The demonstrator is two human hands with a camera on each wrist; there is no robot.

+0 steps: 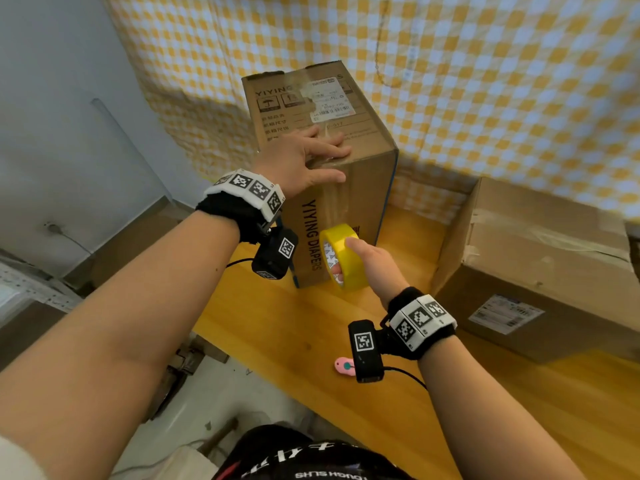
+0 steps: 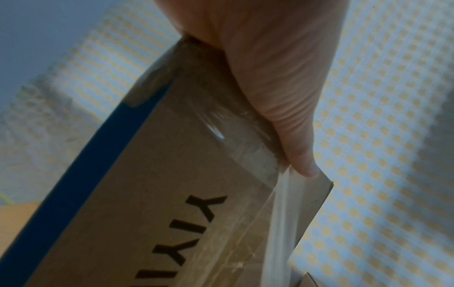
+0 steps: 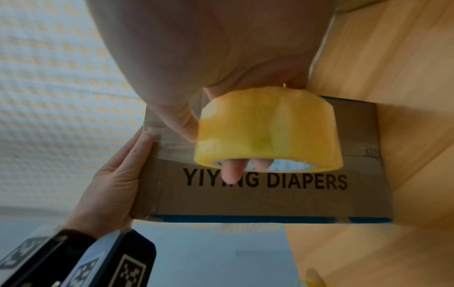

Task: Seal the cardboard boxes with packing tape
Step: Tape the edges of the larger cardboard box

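From the head view, the left hand lies flat on the upright diaper box on the bench, while the right hand holds the tape roll below it. The left wrist view shows the clear strip running lengthwise down the side. In the right wrist view, fingers hook through the roll's core.

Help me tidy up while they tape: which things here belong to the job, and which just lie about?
In the job: tall diaper box, yellow tape roll, second box, left hand, right hand.
Lying about: pink cutter, checked cloth.
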